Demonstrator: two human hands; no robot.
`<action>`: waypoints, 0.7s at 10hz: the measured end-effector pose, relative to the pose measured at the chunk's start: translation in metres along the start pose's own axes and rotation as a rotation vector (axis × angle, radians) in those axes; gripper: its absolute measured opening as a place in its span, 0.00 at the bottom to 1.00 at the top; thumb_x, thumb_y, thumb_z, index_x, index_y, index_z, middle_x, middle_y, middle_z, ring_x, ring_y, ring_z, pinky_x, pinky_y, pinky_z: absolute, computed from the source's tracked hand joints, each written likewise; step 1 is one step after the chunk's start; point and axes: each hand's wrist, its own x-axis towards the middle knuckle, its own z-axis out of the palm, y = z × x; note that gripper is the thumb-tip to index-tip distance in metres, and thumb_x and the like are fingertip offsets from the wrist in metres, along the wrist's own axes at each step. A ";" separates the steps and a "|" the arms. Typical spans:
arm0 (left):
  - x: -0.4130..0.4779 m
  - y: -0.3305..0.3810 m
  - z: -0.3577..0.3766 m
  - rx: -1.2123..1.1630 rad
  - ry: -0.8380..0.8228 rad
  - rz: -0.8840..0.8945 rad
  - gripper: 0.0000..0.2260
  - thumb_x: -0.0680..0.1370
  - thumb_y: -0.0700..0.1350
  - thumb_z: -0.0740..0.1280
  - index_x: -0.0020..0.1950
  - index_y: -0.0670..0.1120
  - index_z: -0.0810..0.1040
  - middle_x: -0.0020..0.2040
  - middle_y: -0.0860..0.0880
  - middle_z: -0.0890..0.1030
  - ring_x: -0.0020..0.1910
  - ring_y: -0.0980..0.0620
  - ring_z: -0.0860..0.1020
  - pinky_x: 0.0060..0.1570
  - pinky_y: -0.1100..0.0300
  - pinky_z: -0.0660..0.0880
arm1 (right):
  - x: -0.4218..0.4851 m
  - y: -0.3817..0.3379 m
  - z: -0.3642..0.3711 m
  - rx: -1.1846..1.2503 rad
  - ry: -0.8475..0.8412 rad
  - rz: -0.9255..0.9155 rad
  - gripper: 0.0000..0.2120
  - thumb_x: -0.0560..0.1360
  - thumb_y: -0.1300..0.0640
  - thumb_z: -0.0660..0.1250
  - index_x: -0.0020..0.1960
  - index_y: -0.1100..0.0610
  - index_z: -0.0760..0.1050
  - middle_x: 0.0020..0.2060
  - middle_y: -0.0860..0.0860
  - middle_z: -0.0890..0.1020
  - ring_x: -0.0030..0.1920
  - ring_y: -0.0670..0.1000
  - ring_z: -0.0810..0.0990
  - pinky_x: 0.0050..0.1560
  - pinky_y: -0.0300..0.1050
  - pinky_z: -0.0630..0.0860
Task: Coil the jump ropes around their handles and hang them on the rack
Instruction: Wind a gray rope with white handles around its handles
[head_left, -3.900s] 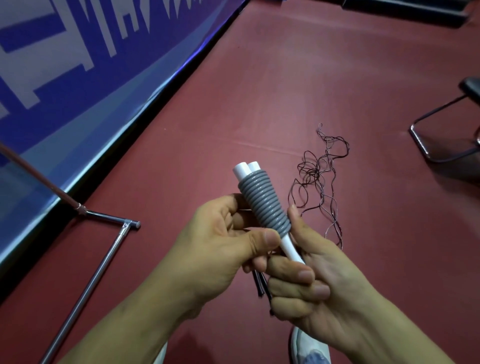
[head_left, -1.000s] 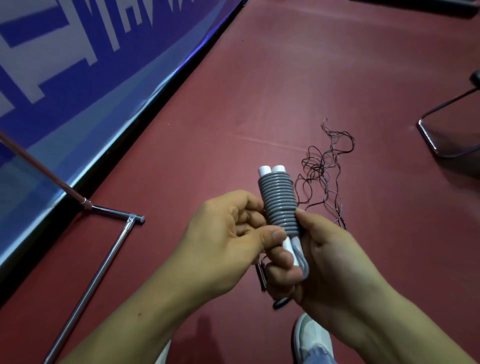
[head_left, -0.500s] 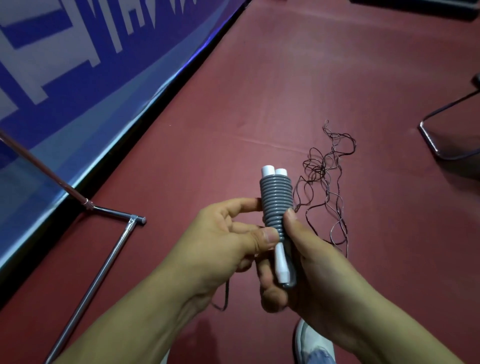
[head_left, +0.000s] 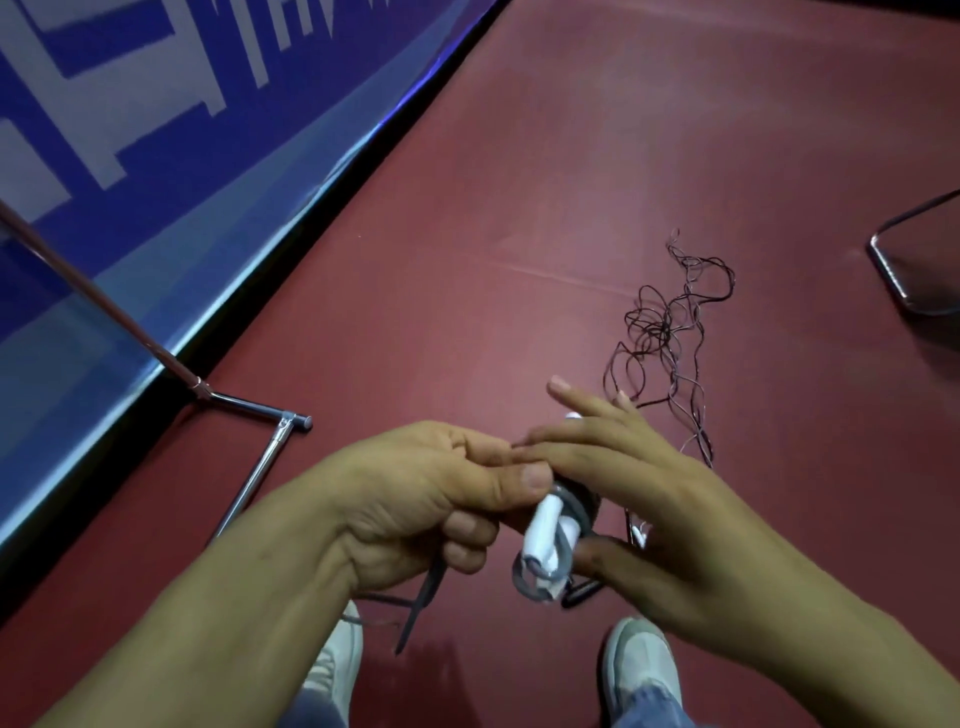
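Left hand (head_left: 415, 499) pinching (right hand (head_left: 649, 499) outstretched).

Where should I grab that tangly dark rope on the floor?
Pinch the tangled dark rope at its nearer, straighter strands, coming straight down from above. It lies flat on the red floor, and the far end is a clump of loops that would probably lift as a knot.
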 end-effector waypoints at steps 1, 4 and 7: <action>0.006 0.002 -0.013 0.096 0.052 -0.106 0.08 0.82 0.32 0.63 0.59 0.42 0.75 0.31 0.58 0.76 0.23 0.64 0.73 0.26 0.72 0.68 | 0.000 -0.013 0.000 0.110 0.064 0.055 0.19 0.80 0.40 0.63 0.67 0.46 0.74 0.56 0.44 0.76 0.57 0.50 0.79 0.54 0.48 0.76; 0.006 -0.004 0.018 -0.110 0.178 0.191 0.04 0.80 0.43 0.66 0.49 0.43 0.74 0.32 0.41 0.74 0.18 0.59 0.61 0.22 0.66 0.57 | 0.000 0.012 -0.002 -0.033 0.250 0.269 0.15 0.78 0.39 0.56 0.65 0.33 0.64 0.49 0.40 0.75 0.50 0.45 0.76 0.46 0.42 0.72; 0.009 -0.011 0.033 0.782 0.487 0.482 0.11 0.78 0.51 0.70 0.37 0.50 0.79 0.28 0.49 0.73 0.28 0.57 0.67 0.30 0.63 0.66 | -0.006 0.012 -0.008 0.140 0.217 0.418 0.07 0.77 0.38 0.58 0.54 0.35 0.69 0.41 0.46 0.77 0.37 0.46 0.74 0.40 0.39 0.71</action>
